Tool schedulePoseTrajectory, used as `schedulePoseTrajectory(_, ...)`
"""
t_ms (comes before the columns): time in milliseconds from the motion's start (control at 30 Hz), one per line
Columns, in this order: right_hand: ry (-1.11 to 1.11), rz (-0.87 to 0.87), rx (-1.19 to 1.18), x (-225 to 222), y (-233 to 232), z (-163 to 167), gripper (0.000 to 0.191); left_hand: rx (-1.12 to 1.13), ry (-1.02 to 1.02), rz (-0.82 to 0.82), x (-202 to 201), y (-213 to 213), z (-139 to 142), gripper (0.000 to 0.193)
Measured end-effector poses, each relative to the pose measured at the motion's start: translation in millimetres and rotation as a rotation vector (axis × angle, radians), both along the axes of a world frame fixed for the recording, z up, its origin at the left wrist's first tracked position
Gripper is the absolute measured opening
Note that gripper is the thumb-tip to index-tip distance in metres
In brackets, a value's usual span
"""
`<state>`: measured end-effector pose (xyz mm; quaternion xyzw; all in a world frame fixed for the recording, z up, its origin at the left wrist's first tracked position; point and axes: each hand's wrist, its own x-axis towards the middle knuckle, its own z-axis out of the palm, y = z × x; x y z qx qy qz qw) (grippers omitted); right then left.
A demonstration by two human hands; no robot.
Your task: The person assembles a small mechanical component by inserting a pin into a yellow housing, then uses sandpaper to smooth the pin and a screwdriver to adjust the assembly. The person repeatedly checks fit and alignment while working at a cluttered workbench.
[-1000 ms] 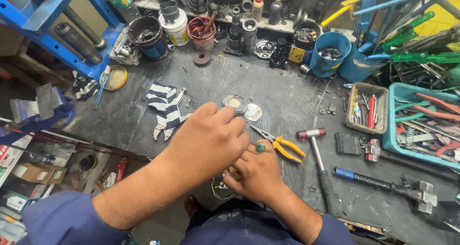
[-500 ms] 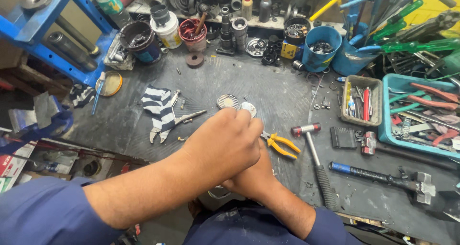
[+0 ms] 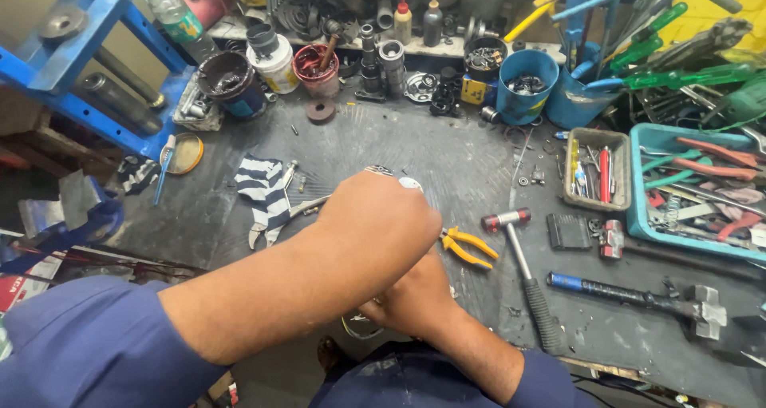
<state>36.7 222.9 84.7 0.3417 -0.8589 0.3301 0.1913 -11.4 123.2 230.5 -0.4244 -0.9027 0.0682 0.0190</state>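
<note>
Nearest, the right hand sits low at the surface edge w/ the left hand stacked over it; both sets of fingers are curled in, but what they grip is hidden (can't tell). Just right of the hands lie yellow-handled pliers and a small hammer, w/ a striped rag to the left. Farther back stand a blue tub of small parts and a red cup.

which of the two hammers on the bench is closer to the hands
The black-handled hammer with the red-and-white head; it lies just right of the hands beside the yellow-handled pliers, while the blue-handled sledgehammer lies farther right.
</note>
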Motion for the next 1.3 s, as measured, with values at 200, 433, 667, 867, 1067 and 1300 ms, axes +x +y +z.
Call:
schedulePoseTrajectory(200, 0.023, 0.01, 0.03, 0.3, 0.0, -3.7, 0.047, 0.178, 0.008, -0.018, 6.8, -13.7, 16.3, 0.01)
schedulePoseTrajectory(433, 0.066, 0.001, 0.085, -1.4, 0.6, -8.3, 0.025, 0.829, -0.116, 0.232, 30.8, -46.0, -9.5, 0.01)
schedulePoseTrajectory(667, 0.064, 0.009, 0.047, -3.1, -5.7, -8.4, 0.029, 0.943, 0.001, 0.318, 37.1, -41.5, -34.8, 0.015)
schedulePoseTrajectory(867, 0.145, -0.048, 0.131, -3.1, -6.3, -7.3, 0.046, 0.804, -0.054, 0.323, 36.5, -34.0, -41.6, 0.021)
schedulePoseTrajectory(1067, 0.134, -0.028, 0.027, -2.6, -6.3, -10.7, 0.029, 0.899, -0.24, 0.302, 21.7, -45.9, -57.2, 0.018)
schedulePoseTrajectory(1300, 0.045, -0.039, 0.079, -2.6, -7.0, -14.3, 0.024, 0.953, -0.439, 0.213, 18.1, -54.4, -53.7, 0.014)
